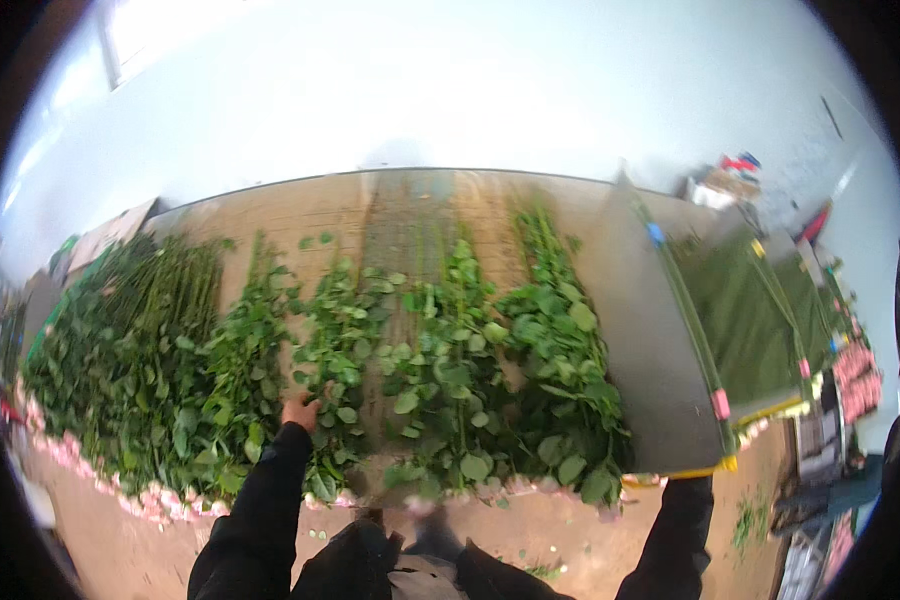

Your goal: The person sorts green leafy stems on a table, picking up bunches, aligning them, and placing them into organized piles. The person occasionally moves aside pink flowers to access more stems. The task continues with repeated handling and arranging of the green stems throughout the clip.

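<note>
Long leafy rose stems (457,360) lie in loose groups across a wooden table, their pale pink heads (169,501) at the near edge. My left hand (300,412) reaches among the leaves left of the middle, touching a slim group of stems (337,352). Its fingers are partly covered by foliage, so a grip cannot be made out. The sleeve of my right arm (682,502) runs up to the lower edge of a grey divider panel (645,375). My right hand is hidden behind that panel.
A thick heap of rose stems (135,352) fills the table's left end. Green-covered dividers (742,322) with coloured clips stand to the right. Beyond them are bundled pink roses (857,382). A pale wall (420,90) rises behind the table. Fallen leaves (750,517) lie on the floor.
</note>
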`<state>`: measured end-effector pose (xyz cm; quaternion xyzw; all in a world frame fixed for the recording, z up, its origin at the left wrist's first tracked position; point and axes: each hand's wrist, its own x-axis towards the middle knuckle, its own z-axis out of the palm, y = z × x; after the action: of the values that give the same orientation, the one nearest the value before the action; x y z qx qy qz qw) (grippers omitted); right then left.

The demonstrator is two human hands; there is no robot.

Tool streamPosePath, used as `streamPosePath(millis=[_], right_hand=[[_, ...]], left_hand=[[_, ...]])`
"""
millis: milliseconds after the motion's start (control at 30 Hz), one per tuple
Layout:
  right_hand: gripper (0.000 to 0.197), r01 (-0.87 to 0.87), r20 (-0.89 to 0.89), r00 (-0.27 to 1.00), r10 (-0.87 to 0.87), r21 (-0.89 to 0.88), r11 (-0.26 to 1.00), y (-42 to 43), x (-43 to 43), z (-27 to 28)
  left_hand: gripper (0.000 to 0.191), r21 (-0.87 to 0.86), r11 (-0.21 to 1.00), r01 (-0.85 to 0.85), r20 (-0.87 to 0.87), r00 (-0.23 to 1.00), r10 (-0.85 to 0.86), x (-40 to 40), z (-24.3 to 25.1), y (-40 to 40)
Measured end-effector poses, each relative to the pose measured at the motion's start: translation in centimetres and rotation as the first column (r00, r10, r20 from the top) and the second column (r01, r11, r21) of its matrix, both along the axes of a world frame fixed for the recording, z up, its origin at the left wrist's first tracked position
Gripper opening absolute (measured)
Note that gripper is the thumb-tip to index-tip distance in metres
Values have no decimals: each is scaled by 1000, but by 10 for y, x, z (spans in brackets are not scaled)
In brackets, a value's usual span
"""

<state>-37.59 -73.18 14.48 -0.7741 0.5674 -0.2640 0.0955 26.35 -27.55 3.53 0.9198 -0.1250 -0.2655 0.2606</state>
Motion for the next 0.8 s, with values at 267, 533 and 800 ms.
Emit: streamPosePath(millis=[267, 533, 800], right_hand=[[29, 213, 688, 719, 98, -353, 911, 89, -66, -64], [16, 170, 837, 15, -547, 537, 827, 308, -16, -144], [20, -41, 588, 665, -460, 644, 764, 422, 171, -89]], left_hand=[[51, -121, 993, -7, -89, 996, -4, -15, -4, 4], [63, -134, 981, 139, -124, 980, -156, -11, 13, 15], [54, -174, 974, 142, -38, 988, -151, -6, 23, 19]])
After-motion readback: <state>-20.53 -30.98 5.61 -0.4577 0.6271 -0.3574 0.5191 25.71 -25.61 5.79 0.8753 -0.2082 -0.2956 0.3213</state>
